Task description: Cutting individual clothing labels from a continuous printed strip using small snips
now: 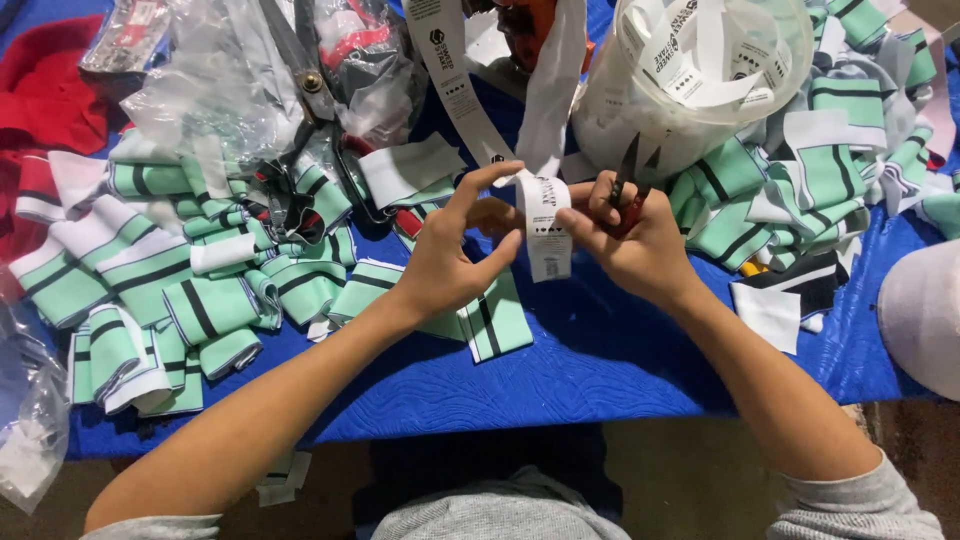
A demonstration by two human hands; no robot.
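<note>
Left hand point(450, 262): pinches the white label strip point(548, 225) between thumb and forefinger, other fingers spread.
Right hand point(635, 240): closed around small snips point(627, 185) with red handles, blades pointing up; fingertips also steady the strip.
Label strip: held above the blue table point(600, 365), its long tail running up out of view.
Surroundings: green, white and black striped cuff pieces point(200, 300) lie left and right; a clear tub point(700, 80) of cut labels stands behind the hands.
Technique: keep the strip taut and flat; judged best to cut squarely between printed panels, fingers clear of the blades.
</note>
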